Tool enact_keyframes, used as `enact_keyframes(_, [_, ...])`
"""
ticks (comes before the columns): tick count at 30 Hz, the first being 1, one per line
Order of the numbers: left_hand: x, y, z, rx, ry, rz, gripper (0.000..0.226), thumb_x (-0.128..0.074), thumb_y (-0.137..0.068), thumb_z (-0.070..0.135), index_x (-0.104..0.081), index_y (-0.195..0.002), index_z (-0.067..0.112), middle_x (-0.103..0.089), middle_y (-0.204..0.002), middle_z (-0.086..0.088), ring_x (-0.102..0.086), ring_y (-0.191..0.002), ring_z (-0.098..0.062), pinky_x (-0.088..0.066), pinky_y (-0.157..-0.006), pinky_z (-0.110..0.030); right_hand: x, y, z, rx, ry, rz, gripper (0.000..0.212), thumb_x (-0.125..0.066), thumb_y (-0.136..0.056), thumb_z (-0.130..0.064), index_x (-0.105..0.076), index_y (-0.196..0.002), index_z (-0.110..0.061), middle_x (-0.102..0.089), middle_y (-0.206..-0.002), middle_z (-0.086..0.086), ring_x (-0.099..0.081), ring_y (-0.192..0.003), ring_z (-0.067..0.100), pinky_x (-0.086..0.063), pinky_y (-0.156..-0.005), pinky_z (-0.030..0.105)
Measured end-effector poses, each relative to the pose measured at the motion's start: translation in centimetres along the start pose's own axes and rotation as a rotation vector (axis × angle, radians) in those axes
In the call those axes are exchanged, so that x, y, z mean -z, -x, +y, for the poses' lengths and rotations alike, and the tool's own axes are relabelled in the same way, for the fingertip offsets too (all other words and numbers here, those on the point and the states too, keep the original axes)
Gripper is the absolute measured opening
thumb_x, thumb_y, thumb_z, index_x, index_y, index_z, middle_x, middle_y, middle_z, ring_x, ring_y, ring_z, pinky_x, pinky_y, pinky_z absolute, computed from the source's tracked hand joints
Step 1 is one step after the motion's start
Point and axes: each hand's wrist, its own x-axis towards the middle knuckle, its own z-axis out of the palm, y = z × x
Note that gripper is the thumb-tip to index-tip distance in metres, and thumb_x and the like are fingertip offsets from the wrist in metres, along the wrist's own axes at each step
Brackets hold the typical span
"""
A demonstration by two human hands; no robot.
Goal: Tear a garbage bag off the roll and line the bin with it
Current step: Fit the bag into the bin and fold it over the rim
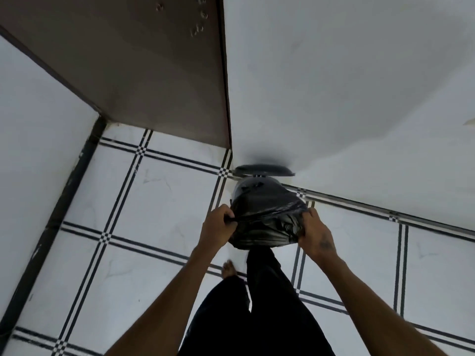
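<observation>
Bag point(267, 222): thin, glossy black plastic, crumpled and creased, stretched in a taut band between the two hands; it sags into loose folds below that band.
Bin point(253, 187): small, dark and rounded, standing on the floor against the wall; only its far side shows above the bag, which covers its mouth.
Lid point(264, 170): dark, flat oval, tipped up behind the bin and leaning at the wall.
Left hand point(218, 227): forearm reaches forward and down, fingers curled tight, pinching the bag's left edge in a closed fist.
Right hand point(317, 236): forearm comes in from the lower right, back of the hand up, fingers bent over and clamped on the bag's right edge.
Bag and grips: the plastic runs straight from one fist to the other, over the bin's near rim, which is hidden.
Floor point(167, 201): smooth white tiles with black double lines and small checkered crossings.
Wall point(347, 86): plain, matt white.
Door point(141, 73): flat brown panel, left of the bin.
Legs point(257, 317): dark trousers; one bare foot shows on the tiles.
</observation>
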Motion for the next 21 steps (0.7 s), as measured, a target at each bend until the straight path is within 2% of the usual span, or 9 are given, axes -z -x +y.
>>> enact_keyframes(2, [-1.6,-1.5,-0.6,0.044,0.012,0.001,0.018,-0.070,-0.082,0.014,-0.055,-0.078,0.022,-0.064,-0.078,0.006,-0.060,-0.075,-0.013,-0.039,-0.061,-0.018,-0.8,-1.5,0.7,-0.027,-0.003,-0.036,0.042,-0.058,-0.086,-0.008,-0.051,-0.127,-0.014,-0.048,-0.122,0.007,-0.062,-0.088,0.037,-0.049,-0.070,0.039])
enact_keyframes(7, [-5.0,-5.9,-2.4,0.117,0.050,0.045,0.012,-0.060,-0.092,0.019,-0.058,-0.080,0.022,-0.066,-0.079,0.006,-0.058,-0.072,-0.009,-0.040,-0.062,-0.021,-3.7,-5.6,3.4,-0.050,0.010,-0.088,0.036,-0.062,-0.085,-0.010,-0.054,-0.120,-0.015,-0.050,-0.121,0.006,-0.064,-0.087,0.035,-0.054,-0.069,0.043])
enact_keyframes(11, [-9.7,-11.1,-6.3,0.118,0.048,0.042,0.015,-0.054,-0.095,0.018,-0.060,-0.082,0.023,-0.064,-0.078,0.008,-0.057,-0.071,-0.008,-0.036,-0.058,-0.008,-8.4,-9.8,7.0,-0.097,0.012,-0.123,0.036,-0.068,-0.078,-0.006,-0.057,-0.111,-0.015,-0.052,-0.119,0.004,-0.065,-0.087,0.030,-0.051,-0.066,0.034])
enact_keyframes(13, [-12.9,-14.4,-9.3,0.104,0.038,0.049,0.014,-0.055,-0.094,0.017,-0.067,-0.086,0.018,-0.068,-0.085,0.006,-0.060,-0.078,-0.010,-0.036,-0.062,-0.010,-11.6,-12.5,8.6,-0.115,-0.031,-0.116,0.030,-0.069,-0.073,-0.005,-0.062,-0.100,-0.015,-0.059,-0.108,0.003,-0.062,-0.082,0.017,-0.047,-0.066,0.031])
enact_keyframes(14, [-14.1,-15.8,-10.5,0.100,0.034,0.066,0.015,-0.056,-0.094,0.017,-0.070,-0.088,0.017,-0.069,-0.090,0.005,-0.060,-0.080,-0.010,-0.036,-0.066,-0.011,-12.9,-13.7,9.1,-0.112,-0.086,-0.106,0.023,-0.069,-0.071,-0.002,-0.063,-0.087,-0.017,-0.063,-0.094,0.003,-0.060,-0.073,0.010,-0.046,-0.064,0.031])
enact_keyframes(16, [-16.8,-19.0,-13.5,0.087,-0.023,0.107,0.017,-0.056,-0.092,0.017,-0.073,-0.088,0.017,-0.072,-0.091,0.003,-0.062,-0.080,-0.011,-0.037,-0.071,-0.011,-16.1,-16.6,10.6,-0.140,-0.220,-0.052,0.023,-0.068,-0.072,-0.003,-0.056,-0.067,-0.022,-0.063,-0.070,0.001,-0.061,-0.059,0.010,-0.048,-0.056,0.034])
enact_keyframes(17, [-18.0,-20.6,-14.8,0.080,-0.080,0.135,0.019,-0.055,-0.090,0.018,-0.073,-0.087,0.017,-0.073,-0.091,0.000,-0.065,-0.082,-0.017,-0.039,-0.075,-0.015,-17.6,-18.0,11.6,-0.163,-0.280,-0.020,0.020,-0.066,-0.077,-0.008,-0.057,-0.069,-0.024,-0.064,-0.069,0.004,-0.065,-0.061,0.019,-0.050,-0.056,0.035])
enact_keyframes(19, [-20.4,-23.6,-17.1,0.106,-0.184,0.230,0.024,-0.049,-0.089,0.019,-0.073,-0.089,0.014,-0.074,-0.093,-0.008,-0.066,-0.089,-0.031,-0.045,-0.084,-0.031,-21.4,-21.0,14.0,-0.178,-0.344,-0.002,0.007,-0.061,-0.083,-0.023,-0.066,-0.085,-0.027,-0.071,-0.087,0.011,-0.070,-0.076,0.026,-0.054,-0.064,0.030])
enact_keyframes(21, [-21.7,-26.4,-18.2,0.145,-0.186,0.285,0.025,-0.045,-0.093,0.017,-0.068,-0.099,0.009,-0.072,-0.095,-0.010,-0.063,-0.091,-0.033,-0.045,-0.078,-0.035,-24.1,-24.0,15.9,-0.202,-0.429,0.027,0.021,-0.058,-0.082,-0.031,-0.075,-0.092,-0.027,-0.074,-0.093,0.002,-0.071,-0.087,0.020,-0.059,-0.076,0.038])
